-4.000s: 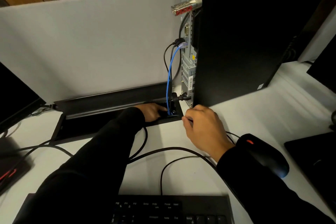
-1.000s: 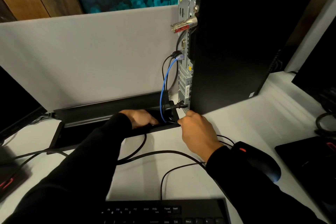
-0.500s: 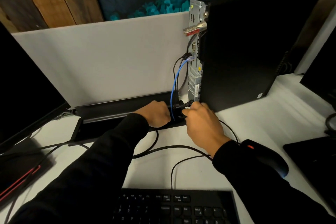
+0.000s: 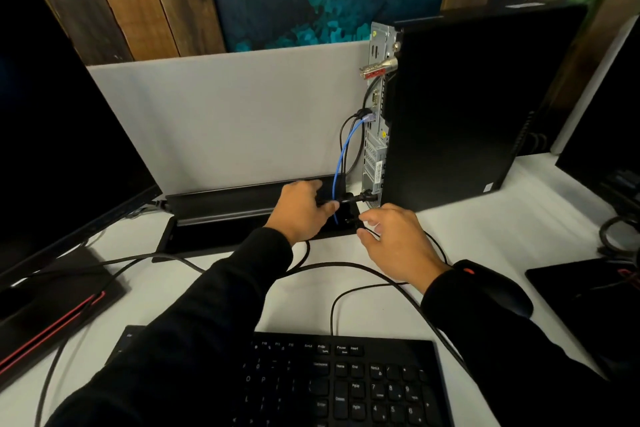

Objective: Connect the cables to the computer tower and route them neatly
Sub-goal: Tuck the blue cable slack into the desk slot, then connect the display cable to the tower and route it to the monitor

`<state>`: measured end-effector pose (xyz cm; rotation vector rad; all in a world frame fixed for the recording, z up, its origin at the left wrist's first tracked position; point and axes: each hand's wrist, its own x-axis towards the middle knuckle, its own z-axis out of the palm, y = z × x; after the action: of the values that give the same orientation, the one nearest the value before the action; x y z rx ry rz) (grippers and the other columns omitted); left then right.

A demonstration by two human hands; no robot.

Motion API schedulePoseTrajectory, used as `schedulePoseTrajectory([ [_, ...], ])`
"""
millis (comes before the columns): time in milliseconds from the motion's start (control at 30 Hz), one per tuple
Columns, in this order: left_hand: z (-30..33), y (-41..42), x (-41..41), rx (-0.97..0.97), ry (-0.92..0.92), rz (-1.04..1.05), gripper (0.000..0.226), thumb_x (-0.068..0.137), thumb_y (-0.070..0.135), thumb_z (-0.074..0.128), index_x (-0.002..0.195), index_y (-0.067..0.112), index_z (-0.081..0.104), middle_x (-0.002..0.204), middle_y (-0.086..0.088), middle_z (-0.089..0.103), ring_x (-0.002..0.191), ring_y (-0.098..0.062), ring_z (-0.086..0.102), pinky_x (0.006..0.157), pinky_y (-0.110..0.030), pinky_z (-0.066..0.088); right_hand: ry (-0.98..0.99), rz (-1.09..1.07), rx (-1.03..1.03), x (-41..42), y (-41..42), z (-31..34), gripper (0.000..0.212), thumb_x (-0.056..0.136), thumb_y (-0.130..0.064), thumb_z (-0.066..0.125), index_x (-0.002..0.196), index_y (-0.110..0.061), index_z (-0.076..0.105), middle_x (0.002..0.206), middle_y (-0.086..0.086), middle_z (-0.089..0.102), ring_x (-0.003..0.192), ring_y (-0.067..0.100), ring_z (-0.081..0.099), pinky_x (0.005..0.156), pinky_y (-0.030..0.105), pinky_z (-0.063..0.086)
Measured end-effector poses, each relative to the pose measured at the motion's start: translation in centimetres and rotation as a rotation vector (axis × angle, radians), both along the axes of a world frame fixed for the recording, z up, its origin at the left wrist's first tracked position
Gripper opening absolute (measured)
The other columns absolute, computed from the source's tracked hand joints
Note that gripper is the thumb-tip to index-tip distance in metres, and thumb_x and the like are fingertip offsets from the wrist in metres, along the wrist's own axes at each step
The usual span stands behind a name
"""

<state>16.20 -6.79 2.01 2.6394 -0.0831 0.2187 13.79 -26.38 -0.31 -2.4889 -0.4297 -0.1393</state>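
Both hands have risen out of the cable tray (image 4: pixel 242 236) at the counter's back edge: the left hand (image 4: pixel 300 210) now grips the black power cable (image 4: pixel 349 199) plugged low into the computer tower (image 4: pixel 467 107), while the right hand (image 4: pixel 398 241) pinches a thin black cable (image 4: pixel 363 222) beside it, so routing seems underway.

A black computer tower (image 4: pixel 478 104) is standing upright on the desk, with a blue cable (image 4: pixel 343 156) and black cables (image 4: pixel 349 125) hanging from its rear panel.
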Motion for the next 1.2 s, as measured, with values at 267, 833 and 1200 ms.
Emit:
schedulePoseTrajectory([
  [267, -0.5, -2.7, 3.3, -0.181, 0.128, 0.080, 0.035, 0.097, 0.029, 0.068, 0.067, 0.016, 0.058, 0.068, -0.003, 0.060, 0.063, -0.014, 0.063, 0.051, -0.013, 0.039, 0.051, -0.016, 0.040, 1.0, -0.2, -0.1, 0.030, 0.096, -0.035, 0.069, 0.124, -0.024, 0.070, 0.115, -0.002, 0.058, 0.107, 0.015, 0.061, 0.080, 0.024, 0.048],
  [833, -0.4, -0.6, 0.4, -0.267, 0.052, 0.025, 0.027, 0.097, 0.031, 0.068, 0.115, 0.012, 0.071, 0.078, -0.003, 0.076, 0.076, -0.011, 0.073, 0.085, -0.031, 0.057, -0.030, 0.092, 0.031, 0.3, -0.1, 0.0, 0.024, 0.095, -0.033, 0.070, 0.116, -0.022, 0.073, 0.106, -0.005, 0.055, 0.095, 0.012, 0.058, 0.082, 0.025, 0.050],
  [1200, -0.6, 0.4, -11.5, -0.067, -0.198, -0.150, 0.008, 0.090, 0.024, 0.064, 0.084, 0.027, 0.062, 0.064, 0.008, 0.061, 0.060, -0.009, 0.057, 0.062, -0.028, 0.048, -0.166, 0.259, -0.058, -5.2, -2.0, 0.1, 0.011, 0.096, -0.025, 0.068, 0.104, -0.022, 0.075, 0.093, -0.007, 0.061, 0.084, 0.011, 0.058, 0.078, 0.028, 0.051],
])
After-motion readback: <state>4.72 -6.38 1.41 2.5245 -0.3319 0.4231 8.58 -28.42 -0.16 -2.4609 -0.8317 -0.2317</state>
